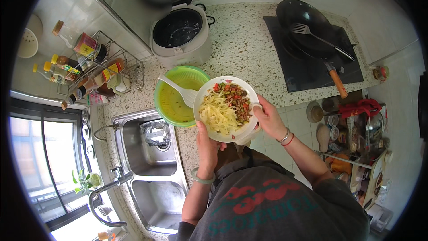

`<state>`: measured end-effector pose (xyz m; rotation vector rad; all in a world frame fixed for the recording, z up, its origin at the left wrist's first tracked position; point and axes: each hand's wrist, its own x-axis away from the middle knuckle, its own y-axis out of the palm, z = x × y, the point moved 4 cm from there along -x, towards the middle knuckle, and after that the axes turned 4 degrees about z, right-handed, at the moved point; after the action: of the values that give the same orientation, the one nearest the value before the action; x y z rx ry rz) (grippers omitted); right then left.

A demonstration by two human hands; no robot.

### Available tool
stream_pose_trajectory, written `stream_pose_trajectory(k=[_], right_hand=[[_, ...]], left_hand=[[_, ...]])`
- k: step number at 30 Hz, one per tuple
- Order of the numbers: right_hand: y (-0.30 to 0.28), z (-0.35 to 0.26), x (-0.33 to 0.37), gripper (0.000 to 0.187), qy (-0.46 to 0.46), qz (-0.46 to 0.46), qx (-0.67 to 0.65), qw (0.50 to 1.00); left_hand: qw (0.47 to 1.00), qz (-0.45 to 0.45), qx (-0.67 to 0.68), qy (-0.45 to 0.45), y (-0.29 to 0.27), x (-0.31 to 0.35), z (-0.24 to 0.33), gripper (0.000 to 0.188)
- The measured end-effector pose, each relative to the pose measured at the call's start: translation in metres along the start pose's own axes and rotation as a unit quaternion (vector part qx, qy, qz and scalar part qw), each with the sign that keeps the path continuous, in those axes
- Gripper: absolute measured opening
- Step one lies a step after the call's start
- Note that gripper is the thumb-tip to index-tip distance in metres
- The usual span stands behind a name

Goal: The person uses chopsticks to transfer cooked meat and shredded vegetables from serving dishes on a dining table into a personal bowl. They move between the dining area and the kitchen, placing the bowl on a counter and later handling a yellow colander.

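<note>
Between both hands is a white plate (pixel 246 132) with small red marks on its rim. Pale shredded vegetable (pixel 217 112) covers its left part, and a diced mix of red, green and brown bits (pixel 236 100) fills the upper right. My left hand (pixel 207 145) is closed on the plate's lower left rim. My right hand (pixel 270 119) grips its right rim, thumb on top. Just left of the plate, partly behind it, sits a green basket-like bowl (pixel 161 107) with a white slotted spoon (pixel 174 85) leaning in it.
An open rice cooker (pixel 183 56) stands behind the bowl. At the back right, a black wok (pixel 307 22) with a metal spatula (pixel 323 40) rests on a dark cooktop (pixel 294 78). A double sink (pixel 156 201) lies at left, below a rack of bottles (pixel 100 64).
</note>
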<state>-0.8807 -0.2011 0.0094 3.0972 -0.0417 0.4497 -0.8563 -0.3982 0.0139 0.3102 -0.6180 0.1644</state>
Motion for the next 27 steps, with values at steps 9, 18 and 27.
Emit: stream_pose_trajectory(k=[9, 18, 27], right_hand=[[-0.013, -0.041, -0.019, 0.044, -0.018, -0.18, 0.072, 0.981], [-0.017, -0.029, -0.023, 0.046, -0.047, -0.154, 0.087, 0.983], [-0.014, 0.003, -0.007, 0.052, -0.02, -0.035, 0.061, 0.997]], left_hand=[[0.994, -0.096, -0.043, 0.038, -0.016, -0.031, 0.025, 0.07], [0.995, -0.088, 0.046, -0.013, -0.013, -0.027, -0.004, 0.065], [0.991, -0.023, 0.129, 0.02, 0.002, -0.019, -0.001, 0.065]])
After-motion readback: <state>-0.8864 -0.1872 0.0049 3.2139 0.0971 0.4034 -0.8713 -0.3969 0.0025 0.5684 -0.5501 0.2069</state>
